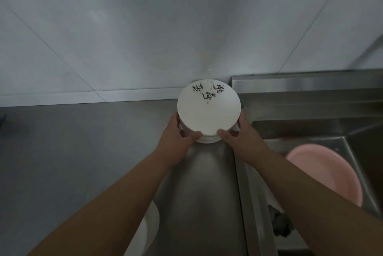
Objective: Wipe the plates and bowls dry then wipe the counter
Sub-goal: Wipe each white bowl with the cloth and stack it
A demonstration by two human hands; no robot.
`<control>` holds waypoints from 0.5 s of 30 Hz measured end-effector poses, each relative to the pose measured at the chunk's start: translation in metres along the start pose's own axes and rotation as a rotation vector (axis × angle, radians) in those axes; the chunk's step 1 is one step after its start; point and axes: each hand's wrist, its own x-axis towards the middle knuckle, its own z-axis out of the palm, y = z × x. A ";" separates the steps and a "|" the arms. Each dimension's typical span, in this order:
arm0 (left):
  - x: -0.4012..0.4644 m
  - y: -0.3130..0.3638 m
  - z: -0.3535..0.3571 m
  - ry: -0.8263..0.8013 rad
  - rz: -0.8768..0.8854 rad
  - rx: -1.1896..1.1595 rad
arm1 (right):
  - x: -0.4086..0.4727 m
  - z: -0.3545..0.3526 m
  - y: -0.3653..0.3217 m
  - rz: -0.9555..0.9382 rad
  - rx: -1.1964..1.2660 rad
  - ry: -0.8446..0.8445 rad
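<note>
A stack of white plates (208, 110) with black brush lettering on the top one stands at the back of the steel counter (83, 152), close to the tiled wall. My left hand (178, 133) grips the stack's left edge, thumb on the front rim. My right hand (236, 131) grips its right edge the same way. More white dishware (150, 228) shows under my left forearm at the near edge, mostly hidden.
A steel sink (310, 131) lies to the right, holding a pink basin (325, 172) and a dark crumpled cloth (279, 224). White tiled wall (145, 37) runs behind. A faucet part (371, 48) shows at the upper right.
</note>
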 end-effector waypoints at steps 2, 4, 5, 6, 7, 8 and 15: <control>0.001 -0.002 -0.001 -0.024 0.016 0.019 | 0.001 0.000 0.000 -0.008 -0.019 -0.004; 0.004 -0.004 -0.004 -0.064 0.013 0.039 | 0.003 0.000 0.001 -0.008 -0.013 -0.022; 0.005 -0.006 -0.007 -0.088 0.007 0.052 | 0.003 0.001 0.001 -0.004 -0.010 -0.030; 0.006 -0.005 -0.011 -0.116 0.004 0.066 | 0.003 0.002 0.000 0.001 -0.018 -0.033; 0.007 -0.003 -0.016 -0.134 -0.003 0.097 | 0.001 0.002 -0.001 0.003 -0.035 -0.026; 0.007 -0.001 -0.022 -0.148 -0.001 0.138 | 0.000 0.003 -0.003 0.007 -0.056 -0.013; -0.022 0.024 -0.047 -0.050 0.043 0.562 | -0.043 0.012 -0.025 0.044 -0.227 0.127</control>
